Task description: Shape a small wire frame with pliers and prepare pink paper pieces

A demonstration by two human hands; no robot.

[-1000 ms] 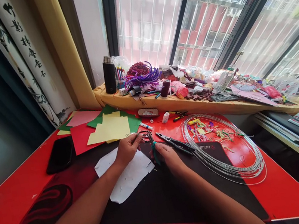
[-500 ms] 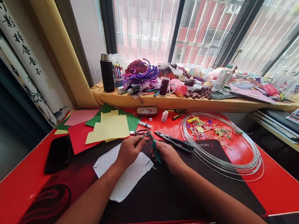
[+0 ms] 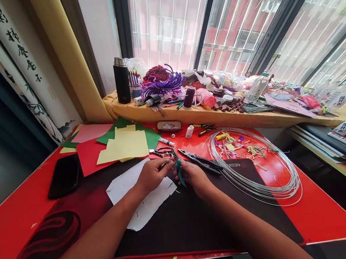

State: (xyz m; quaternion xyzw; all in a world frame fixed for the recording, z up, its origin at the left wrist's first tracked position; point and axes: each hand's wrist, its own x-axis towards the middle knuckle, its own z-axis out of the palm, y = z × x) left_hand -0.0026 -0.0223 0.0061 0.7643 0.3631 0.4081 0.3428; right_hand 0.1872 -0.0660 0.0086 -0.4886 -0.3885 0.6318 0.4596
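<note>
My right hand [image 3: 196,177] is closed round the teal handles of small pliers [image 3: 180,173], their jaws pointing up and away from me. Opposite it, my left hand [image 3: 151,174] pinches a bent piece of wire [image 3: 165,150], which meets the jaws of the pliers. The fingertips partly hide the wire's lower end. Under my left hand and forearm lies a cut sheet of white paper [image 3: 148,205]. Just right of my right hand rest larger black-handled pliers [image 3: 197,159]. A silver tool tip shows behind my left fingers, too small to name.
A coil of silver wire [image 3: 294,180] rings coloured scraps [image 3: 231,146] at the right. Coloured paper sheets [image 3: 123,148] and a black phone [image 3: 63,176] lie left. A dark mat [image 3: 188,227] covers much of the red table [image 3: 330,209]. Craft supplies crowd the windowsill [image 3: 224,121].
The wire in my left hand has turned slightly at the pliers' jaws, and the left fingers have shifted a little. The whole view has moved slightly. Both holds stay the same.
</note>
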